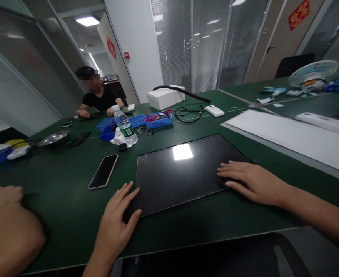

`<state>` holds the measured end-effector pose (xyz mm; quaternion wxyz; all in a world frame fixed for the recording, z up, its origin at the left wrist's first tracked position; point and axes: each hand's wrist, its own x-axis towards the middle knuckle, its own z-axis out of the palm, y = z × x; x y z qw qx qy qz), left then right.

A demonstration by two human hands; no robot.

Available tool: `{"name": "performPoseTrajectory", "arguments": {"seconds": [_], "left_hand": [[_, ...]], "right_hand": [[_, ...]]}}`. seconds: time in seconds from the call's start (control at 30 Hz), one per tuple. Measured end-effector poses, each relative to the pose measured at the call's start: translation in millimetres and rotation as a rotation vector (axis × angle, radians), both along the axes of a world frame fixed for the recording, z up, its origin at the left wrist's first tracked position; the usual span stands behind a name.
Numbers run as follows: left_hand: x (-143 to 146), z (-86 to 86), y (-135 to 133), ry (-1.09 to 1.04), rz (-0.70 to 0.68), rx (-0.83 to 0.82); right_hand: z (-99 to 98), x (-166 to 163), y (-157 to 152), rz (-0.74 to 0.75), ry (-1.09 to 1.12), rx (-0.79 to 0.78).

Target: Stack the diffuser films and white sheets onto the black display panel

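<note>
A flat black display panel lies on the green table in front of me, with a bright ceiling light mirrored in it. At its left edge is my left hand, fingers apart, the fingertips touching or just beside the rim. My right hand rests over the panel's right side, open with the fingers stretched out. Neither hand grips anything. Beyond my left hand lies a smartphone with a dark screen.
Behind the panel stand a water bottle, a blue tray of wires and a white box. White boards lie at right. Another person's arm rests at left; a person in black sits across the table.
</note>
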<state>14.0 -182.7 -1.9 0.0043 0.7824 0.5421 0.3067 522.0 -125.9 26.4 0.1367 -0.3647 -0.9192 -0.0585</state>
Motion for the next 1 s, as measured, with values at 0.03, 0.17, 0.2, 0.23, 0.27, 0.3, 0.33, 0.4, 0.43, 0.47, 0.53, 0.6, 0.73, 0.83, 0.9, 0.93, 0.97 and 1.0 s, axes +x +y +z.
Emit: {"name": "performPoseTrajectory", "arguments": {"seconds": [0.03, 0.17, 0.2, 0.23, 0.27, 0.3, 0.33, 0.4, 0.43, 0.47, 0.53, 0.6, 0.73, 0.83, 0.9, 0.93, 0.97, 1.0], "left_hand": [[1, 0.2, 2, 0.048, -0.016, -0.022], [5, 1.8, 7, 0.178, -0.12, -0.092], [6, 2.0, 8, 0.19, -0.129, -0.095], [7, 2.1, 9, 0.194, -0.128, -0.094], [8, 1.9, 9, 0.191, -0.12, -0.093], [8, 1.6, 10, 0.182, -0.111, -0.093], [8, 1.2, 10, 0.171, -0.101, -0.096], [9, 0.2, 10, 0.147, -0.085, -0.11], [9, -0.2, 10, 0.135, -0.073, -0.121], [10, -0.6, 10, 0.123, -0.057, -0.131], [10, -1.4, 11, 0.104, -0.011, -0.157], [11, -2.0, 11, 0.098, 0.042, -0.187], [13, -3.4, 13, 0.094, 0.135, -0.231], [13, -4.6, 12, 0.079, 0.161, -0.244], [12, -5.8, 11, 0.074, 0.178, -0.246], [12, -6.7, 11, 0.075, 0.192, -0.247], [11, -7.7, 11, 0.079, 0.207, -0.249], [10, -8.7, 10, 0.082, 0.221, -0.247]], "right_hand": [[-1.3, 16, 12, -0.09, 0.02, -0.024], [-4.8, 101, 59, -0.679, -0.071, -0.106], [-5.9, 122, 68, -0.78, -0.07, -0.094], [-7.3, 141, 74, -0.885, -0.068, -0.083], [-9.3, 158, 79, -0.984, -0.066, -0.088], [-11.6, 172, 81, -1.075, -0.063, -0.105], [-14.4, 184, 83, -1.149, -0.062, -0.138], [-20.2, 199, 84, -1.239, -0.068, -0.227], [-22.9, 203, 84, -1.259, -0.076, -0.266], [-25.2, 206, 85, -1.27, -0.087, -0.293], [-28.8, 206, 86, -1.278, -0.113, -0.306], [-30.5, 200, 85, -1.278, -0.137, -0.283], [-27.5, 184, 81, -1.249, -0.152, -0.215], [-20.4, 172, 74, -1.238, -0.135, -0.203], [-14.7, 166, 69, -1.246, -0.119, -0.215], [-12.0, 164, 66, -1.256, -0.109, -0.222], [-9.7, 163, 64, -1.27, -0.099, -0.227], [-7.7, 161, 62, -1.289, -0.087, -0.228]]}}
